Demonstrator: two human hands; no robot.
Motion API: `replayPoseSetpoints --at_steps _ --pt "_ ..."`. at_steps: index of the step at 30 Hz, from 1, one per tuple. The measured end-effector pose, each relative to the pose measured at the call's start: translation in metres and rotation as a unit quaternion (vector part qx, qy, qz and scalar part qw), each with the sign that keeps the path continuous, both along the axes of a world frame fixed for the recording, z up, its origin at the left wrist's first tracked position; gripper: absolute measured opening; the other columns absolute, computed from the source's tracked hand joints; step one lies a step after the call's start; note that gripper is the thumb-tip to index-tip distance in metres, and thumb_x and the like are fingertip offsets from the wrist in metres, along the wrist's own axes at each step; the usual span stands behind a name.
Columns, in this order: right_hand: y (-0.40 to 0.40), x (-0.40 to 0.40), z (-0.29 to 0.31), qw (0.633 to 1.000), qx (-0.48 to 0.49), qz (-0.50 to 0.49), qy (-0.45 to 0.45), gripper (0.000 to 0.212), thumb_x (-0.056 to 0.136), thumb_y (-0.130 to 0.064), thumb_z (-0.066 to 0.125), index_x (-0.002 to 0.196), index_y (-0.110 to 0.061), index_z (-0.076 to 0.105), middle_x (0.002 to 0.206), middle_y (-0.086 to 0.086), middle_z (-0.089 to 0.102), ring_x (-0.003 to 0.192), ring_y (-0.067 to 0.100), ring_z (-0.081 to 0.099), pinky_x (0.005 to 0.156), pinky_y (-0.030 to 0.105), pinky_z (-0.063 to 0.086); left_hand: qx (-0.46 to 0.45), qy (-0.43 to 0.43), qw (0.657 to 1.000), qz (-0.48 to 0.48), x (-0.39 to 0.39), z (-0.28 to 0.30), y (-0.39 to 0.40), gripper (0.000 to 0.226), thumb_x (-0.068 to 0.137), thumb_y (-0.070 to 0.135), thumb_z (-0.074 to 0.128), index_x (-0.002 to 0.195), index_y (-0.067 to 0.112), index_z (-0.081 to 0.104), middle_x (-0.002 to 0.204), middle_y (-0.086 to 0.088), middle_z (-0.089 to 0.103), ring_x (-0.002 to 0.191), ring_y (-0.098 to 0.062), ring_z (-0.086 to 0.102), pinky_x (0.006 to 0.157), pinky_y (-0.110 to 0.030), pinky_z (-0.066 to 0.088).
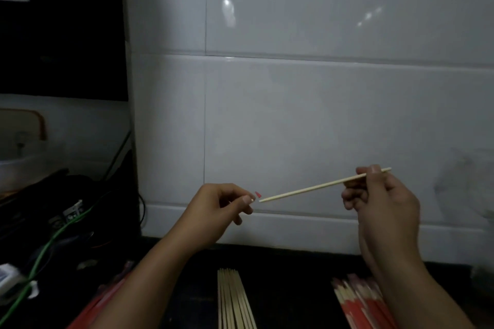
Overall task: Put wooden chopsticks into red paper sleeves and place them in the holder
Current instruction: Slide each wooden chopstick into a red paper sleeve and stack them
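My right hand [379, 195] pinches a wooden chopstick [315, 187], tip aimed left into the red paper sleeve [258, 194] my left hand [224, 205] pinches for loading.

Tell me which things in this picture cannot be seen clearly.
- Holder: not in the head view, or lost in the dark left side.
- Sleeve: only a red tip shows; the left hand hides the rest.
- Bare chopsticks: cut off by the bottom edge.
- Sleeved pile: partly behind the right forearm, cut off below.
- Right hand pinches one chopstick.
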State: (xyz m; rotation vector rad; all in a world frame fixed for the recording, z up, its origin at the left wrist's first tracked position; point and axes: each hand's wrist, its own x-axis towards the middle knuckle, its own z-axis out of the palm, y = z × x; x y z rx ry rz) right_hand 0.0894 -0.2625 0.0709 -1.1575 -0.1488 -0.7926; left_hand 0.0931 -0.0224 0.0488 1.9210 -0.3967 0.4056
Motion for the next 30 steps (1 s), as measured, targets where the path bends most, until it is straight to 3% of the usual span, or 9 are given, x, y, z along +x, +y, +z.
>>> replayPoseSetpoints --at_steps 11,16,25,30 --pt "-0.013 0.006 0.0 0.998 -0.012 -0.062 -0.012 0.028 0.104 -0.021 0.045 0.083 -0.011 0.061 0.056 -0.001 0.06 0.051 0.012 0.057 0.047 0.025 0.045 0.014 -0.018 0.999 -0.023 -0.005 0.001 -0.011 0.014 0.09 0.016 0.065 0.093 0.023 0.077 0.083 0.001 0.077 0.071 -0.019 0.071 0.066 -0.03 0.059" --pt "-0.009 0.003 -0.003 0.997 -0.031 -0.074 -0.02 0.028 0.104 -0.021 0.044 0.084 -0.012 0.061 0.058 0.002 0.06 0.051 0.012 0.057 0.047 0.023 0.046 0.014 -0.013 0.999 -0.028 -0.007 0.002 -0.013 0.013 0.089 0.015 0.067 0.092 0.021 0.078 0.082 0.0 0.077 0.07 -0.018 0.071 0.064 -0.027 0.057" --pt "-0.005 0.001 -0.007 0.998 -0.047 -0.043 -0.021 0.026 0.103 -0.021 0.047 0.086 -0.01 0.063 0.056 0.0 0.063 0.052 0.013 0.058 0.048 0.023 0.047 0.034 -0.007 0.999 -0.028 -0.012 0.005 -0.014 0.013 0.091 0.021 0.066 0.088 0.027 0.078 0.081 0.001 0.076 0.071 -0.016 0.07 0.07 -0.038 0.056" --pt "0.001 -0.003 -0.007 0.996 -0.08 -0.018 -0.034 0.012 0.098 -0.016 0.056 0.097 -0.006 0.063 0.062 0.008 0.067 0.054 0.019 0.061 0.05 0.027 0.049 0.043 0.01 0.998 -0.041 -0.017 0.008 -0.017 0.012 0.092 0.024 0.065 0.093 0.025 0.077 0.084 0.004 0.076 0.075 -0.013 0.071 0.074 -0.034 0.057"
